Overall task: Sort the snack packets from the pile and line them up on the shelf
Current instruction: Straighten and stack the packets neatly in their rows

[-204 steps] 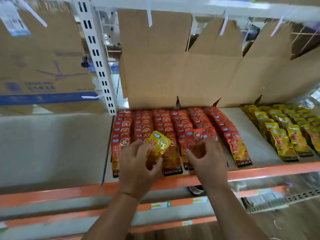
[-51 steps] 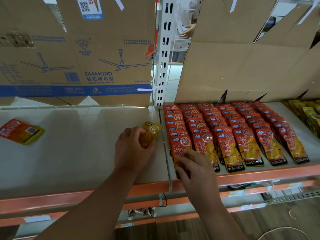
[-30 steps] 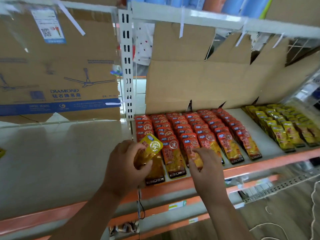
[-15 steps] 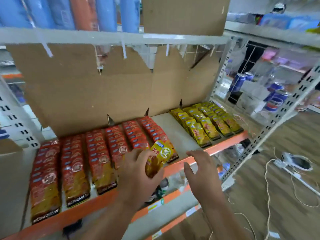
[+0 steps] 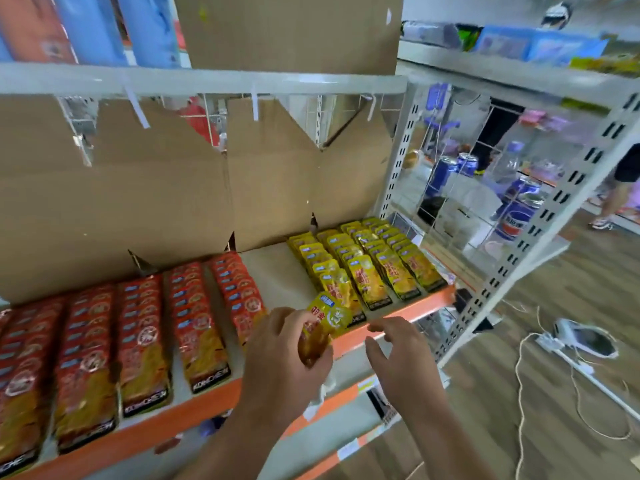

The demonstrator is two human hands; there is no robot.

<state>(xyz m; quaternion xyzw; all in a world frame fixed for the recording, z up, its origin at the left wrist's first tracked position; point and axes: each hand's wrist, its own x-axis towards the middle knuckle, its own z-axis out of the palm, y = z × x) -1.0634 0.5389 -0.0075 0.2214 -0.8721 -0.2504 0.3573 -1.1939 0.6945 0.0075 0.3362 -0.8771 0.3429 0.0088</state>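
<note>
Yellow packet (image 5: 328, 315), pinched in the left hand (image 5: 284, 355), points lengthwise, it seems, toward the yellow rows (image 5: 363, 268) just beyond, the right hand (image 5: 401, 355) alongside with fingers (image 5: 388, 327) spread.

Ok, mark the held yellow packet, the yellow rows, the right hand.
held yellow packet (image 5: 329, 314), head view, printed top.
yellow rows (image 5: 369, 282), head view, front packet.
right hand (image 5: 398, 355), head view, its back.

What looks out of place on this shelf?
Only one yellow packet: it is off the shelf, pinched in the left hand by the orange shelf edge. The red rows and yellow rows lie neat. A white cable trails loose on the floor.
</note>
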